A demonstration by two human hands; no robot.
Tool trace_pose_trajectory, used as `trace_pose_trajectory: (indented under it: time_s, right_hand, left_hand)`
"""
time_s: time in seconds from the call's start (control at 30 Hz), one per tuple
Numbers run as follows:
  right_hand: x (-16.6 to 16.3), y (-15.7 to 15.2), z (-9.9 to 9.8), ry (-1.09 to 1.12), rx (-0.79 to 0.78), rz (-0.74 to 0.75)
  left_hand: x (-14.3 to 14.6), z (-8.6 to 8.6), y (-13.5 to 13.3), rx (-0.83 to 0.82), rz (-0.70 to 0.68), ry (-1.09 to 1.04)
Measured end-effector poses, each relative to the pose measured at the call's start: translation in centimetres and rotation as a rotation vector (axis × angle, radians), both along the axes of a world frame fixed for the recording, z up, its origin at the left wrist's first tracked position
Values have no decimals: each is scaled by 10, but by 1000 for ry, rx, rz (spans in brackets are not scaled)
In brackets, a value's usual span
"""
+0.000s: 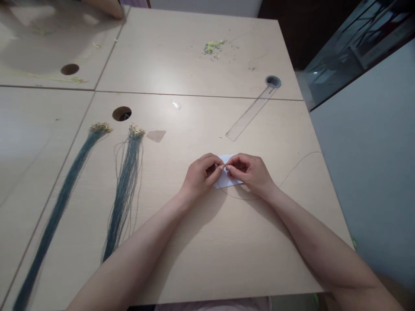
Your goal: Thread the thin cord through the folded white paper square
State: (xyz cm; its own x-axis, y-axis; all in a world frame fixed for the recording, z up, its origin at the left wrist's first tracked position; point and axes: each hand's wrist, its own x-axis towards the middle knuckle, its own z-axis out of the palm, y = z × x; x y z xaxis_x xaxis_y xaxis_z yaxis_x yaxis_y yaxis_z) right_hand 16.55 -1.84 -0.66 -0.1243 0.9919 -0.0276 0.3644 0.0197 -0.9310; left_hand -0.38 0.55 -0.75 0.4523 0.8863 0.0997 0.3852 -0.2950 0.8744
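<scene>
Over a small white card [228, 180], my two hands meet with fingertips nearly touching. My left hand [202, 172] is closed in a pinch on a thin dark cord [241, 199]. Opposite it, my right hand [251, 170] pinches at the same spot, thumb against forefinger; what lies between its tips is too small to make out. The cord curves below the card, passes beneath my right forearm and trails off toward the table's right edge. Two bundles of blue-green cords with gold-coloured ends, one at far left [71, 175] and one nearer [125, 185], lie left of my arms.
A clear ruler [248, 115] lies beyond my hands, its far end by a grey ring-shaped roll [272, 81]. Yellow-green scraps [214, 48] are scattered farther back. A brownish flat piece [157, 136] lies near a round table hole [122, 114]. Another person's arm [108, 7] rests at top left.
</scene>
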Motion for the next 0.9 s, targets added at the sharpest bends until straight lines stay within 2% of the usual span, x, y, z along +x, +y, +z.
trace_pose_trajectory:
  time_s: [0.37,0.9]
  right_hand:
    - [-1,0,-1,42,-26,-5]
    - [-2,0,3,-13,49,-12]
  left_hand:
    - [-1,2,-1,-7,17,22]
    - [0,0,0,17,4,-31]
